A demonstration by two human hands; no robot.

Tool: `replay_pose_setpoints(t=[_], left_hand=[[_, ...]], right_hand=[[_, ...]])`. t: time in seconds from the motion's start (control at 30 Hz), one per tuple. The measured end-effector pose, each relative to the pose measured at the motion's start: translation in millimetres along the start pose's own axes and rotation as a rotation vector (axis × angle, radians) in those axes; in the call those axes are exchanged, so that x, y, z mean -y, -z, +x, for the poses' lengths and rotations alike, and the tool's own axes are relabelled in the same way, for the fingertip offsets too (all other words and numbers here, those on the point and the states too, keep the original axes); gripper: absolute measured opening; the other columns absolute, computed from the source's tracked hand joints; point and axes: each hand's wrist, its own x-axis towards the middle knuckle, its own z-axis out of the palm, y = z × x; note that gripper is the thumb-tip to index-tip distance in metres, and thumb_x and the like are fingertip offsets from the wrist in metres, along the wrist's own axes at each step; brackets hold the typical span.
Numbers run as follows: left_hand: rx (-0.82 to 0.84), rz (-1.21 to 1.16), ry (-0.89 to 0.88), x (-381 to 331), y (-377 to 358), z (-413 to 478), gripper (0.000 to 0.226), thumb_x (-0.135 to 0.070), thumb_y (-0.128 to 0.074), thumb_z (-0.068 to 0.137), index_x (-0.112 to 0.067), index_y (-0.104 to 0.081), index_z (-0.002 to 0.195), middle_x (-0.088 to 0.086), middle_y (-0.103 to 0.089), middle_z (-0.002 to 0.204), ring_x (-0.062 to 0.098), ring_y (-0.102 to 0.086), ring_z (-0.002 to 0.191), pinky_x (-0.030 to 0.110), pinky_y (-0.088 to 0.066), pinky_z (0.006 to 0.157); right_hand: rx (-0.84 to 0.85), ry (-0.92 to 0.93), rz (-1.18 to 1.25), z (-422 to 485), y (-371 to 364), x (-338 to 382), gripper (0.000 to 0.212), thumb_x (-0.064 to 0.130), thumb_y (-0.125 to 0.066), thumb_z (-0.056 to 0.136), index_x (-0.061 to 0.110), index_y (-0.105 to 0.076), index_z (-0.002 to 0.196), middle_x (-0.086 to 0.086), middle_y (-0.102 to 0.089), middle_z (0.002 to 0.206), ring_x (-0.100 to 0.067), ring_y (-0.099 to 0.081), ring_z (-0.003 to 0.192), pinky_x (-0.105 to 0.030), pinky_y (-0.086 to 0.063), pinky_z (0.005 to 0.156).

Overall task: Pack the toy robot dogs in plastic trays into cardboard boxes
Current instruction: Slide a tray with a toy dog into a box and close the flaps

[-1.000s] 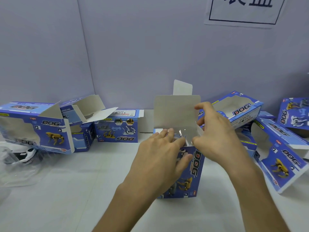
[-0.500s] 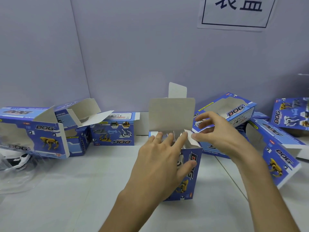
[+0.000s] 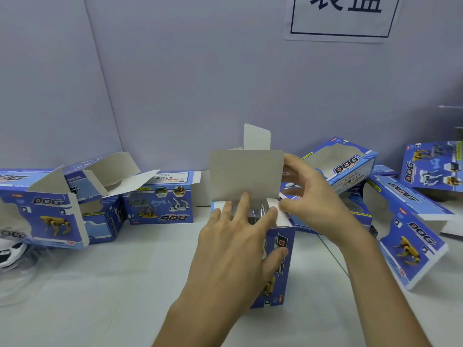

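Found tray [image 3: 258,212] already seated in upright box [image 3: 280,259] mid-table, lid [image 3: 246,174] unclosed, left hand [image 3: 233,246] pressing flat over opening, right hand [image 3: 315,204] curled at lid edge, grip unclear; several empty boxes [image 3: 350,166] and loose toy [image 3: 10,251] outstanding

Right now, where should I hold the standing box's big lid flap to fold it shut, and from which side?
Pinch the lid flap at its upper right edge, coming from the right. It stands upright, hinged on the far rim of the box, so the top gives leverage; the left hand already covers the near side.
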Motion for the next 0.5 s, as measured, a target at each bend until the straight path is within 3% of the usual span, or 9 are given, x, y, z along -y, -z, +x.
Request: replay_pose_setpoints(t=[0.1,0.2,0.37,0.43,0.5], left_hand=[[0.004,-0.006,-0.01,2,0,2,0.06,-0.067,-0.037,0.093,-0.043,-0.028,0.147,0.002,-0.037,0.156,0.029,-0.033,0.143,0.039,-0.032,0.111],[0.013,0.002,-0.033,5,7,1,0.058,-0.066,-0.04,0.089,-0.043,-0.041,0.142,0.001,-0.053,0.143,0.03,-0.047,0.132,0.039,-0.043,0.101],[0.011,-0.03,-0.104,15,11,0,0.055,-0.065,-0.04,0.089,-0.047,-0.043,0.14,-0.001,-0.055,0.139,0.024,-0.052,0.124,0.036,-0.048,0.089],[0.011,-0.024,-0.107,15,14,0,0.052,-0.064,-0.042,0.088,-0.048,-0.048,0.137,-0.001,-0.059,0.136,0.024,-0.056,0.12,0.035,-0.05,0.084],[0.011,-0.028,-0.121,15,13,0,0.054,-0.065,-0.041,0.09,-0.048,-0.042,0.141,-0.003,-0.056,0.141,0.025,-0.052,0.127,0.035,-0.048,0.089]], right_hand=[[-0.133,0.129,0.193,3,-4,6,0.045,-0.01,-0.066,0.086,0.026,-0.067,0.114,0.006,-0.072,0.109,-0.006,-0.066,0.103,-0.021,-0.056,0.08],[-0.234,0.208,0.195,6,-11,13,0.023,-0.002,-0.071,0.087,0.02,-0.072,0.094,0.01,-0.074,0.095,-0.003,-0.067,0.091,-0.017,-0.052,0.075],[-0.167,0.23,0.074,8,-14,16,0.046,0.005,-0.076,0.085,0.037,-0.066,0.116,0.011,-0.064,0.09,-0.009,-0.064,0.089,-0.026,-0.056,0.076],[-0.155,0.257,-0.002,9,-18,15,0.039,0.006,-0.073,0.088,0.039,-0.07,0.11,0.02,-0.065,0.095,-0.007,-0.062,0.094,-0.019,-0.051,0.073],[-0.178,0.282,-0.029,11,-21,15,0.038,0.004,-0.07,0.09,0.039,-0.072,0.105,0.026,-0.067,0.098,-0.002,-0.061,0.098,-0.012,-0.046,0.074]])
